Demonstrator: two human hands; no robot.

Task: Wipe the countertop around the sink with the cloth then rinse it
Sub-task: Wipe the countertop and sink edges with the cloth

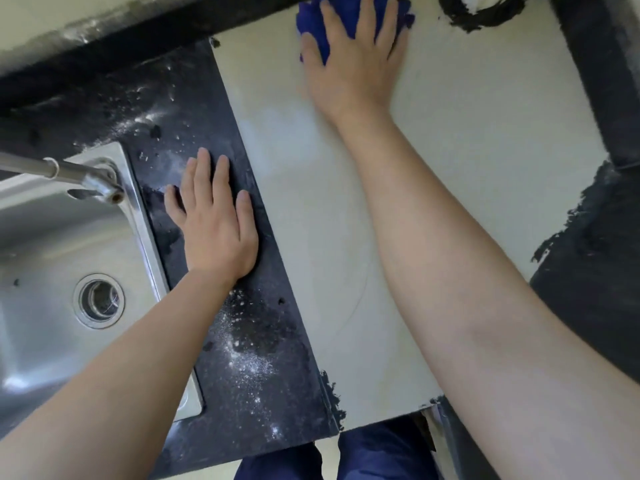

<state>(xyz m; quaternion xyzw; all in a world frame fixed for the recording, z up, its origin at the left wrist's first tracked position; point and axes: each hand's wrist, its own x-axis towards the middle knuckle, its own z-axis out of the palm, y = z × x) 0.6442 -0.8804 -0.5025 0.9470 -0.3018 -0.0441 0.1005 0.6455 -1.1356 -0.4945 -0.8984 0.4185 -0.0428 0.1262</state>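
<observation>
A blue cloth (313,24) lies bunched at the far edge of a pale beige countertop panel (467,109). My right hand (353,60) presses flat on it with straight, spread fingers, covering most of it. My left hand (216,216) rests flat, fingers straight, on the dark speckled countertop strip (256,341) between the beige panel and the steel sink (45,244). White powdery specks lie on the dark strip, both beyond my left hand and nearer to me.
A metal faucet (79,174) reaches over the sink from the left, above the drain (99,300). A dark wall edge runs along the back. Black rough patches border the beige panel at right (595,258). The counter's front edge is near my legs.
</observation>
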